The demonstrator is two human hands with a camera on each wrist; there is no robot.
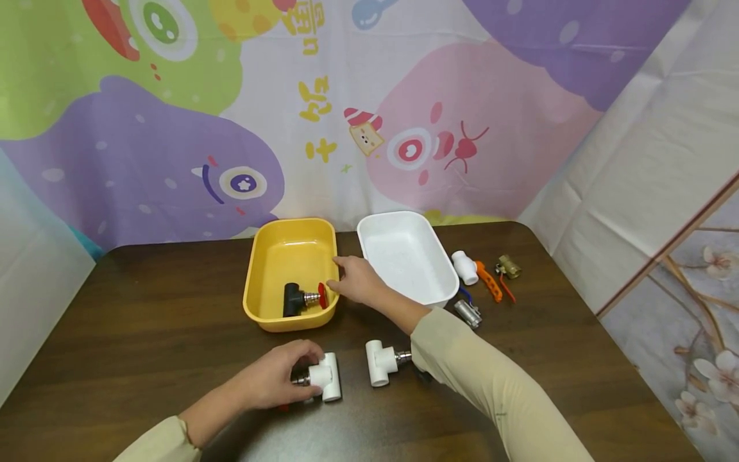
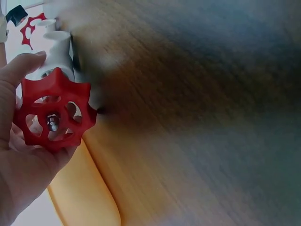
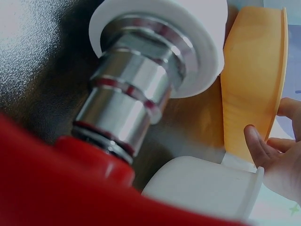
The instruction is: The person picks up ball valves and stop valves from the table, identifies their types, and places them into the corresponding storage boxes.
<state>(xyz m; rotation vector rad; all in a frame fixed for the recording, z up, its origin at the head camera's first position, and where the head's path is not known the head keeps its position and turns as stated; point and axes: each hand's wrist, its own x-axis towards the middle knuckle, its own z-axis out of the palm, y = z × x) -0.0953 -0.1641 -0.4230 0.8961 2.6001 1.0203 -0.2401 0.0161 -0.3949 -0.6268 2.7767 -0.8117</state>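
My left hand (image 1: 274, 375) grips a white tee-shaped valve (image 1: 330, 377) low over the front of the table. Its red handwheel (image 2: 55, 110) faces the left wrist camera, with the thumb laid across the valve behind it. My right hand (image 1: 359, 279) is at the right rim of the yellow tray (image 1: 250, 282), its fingers spread and nothing held. Inside that tray, near those fingertips, lies a black tee valve (image 1: 293, 299) with a red handwheel (image 1: 322, 296). A second white tee valve (image 1: 379, 363) lies on the table, partly hidden under the right sleeve.
A white tray (image 1: 398, 253) stands right of the yellow one. Beside it lie a white ball valve (image 1: 465, 268) with an orange handle, a brass valve (image 1: 509, 265) with a red lever and a silver valve (image 1: 467, 314) with a blue lever. A printed cloth hangs behind the table.
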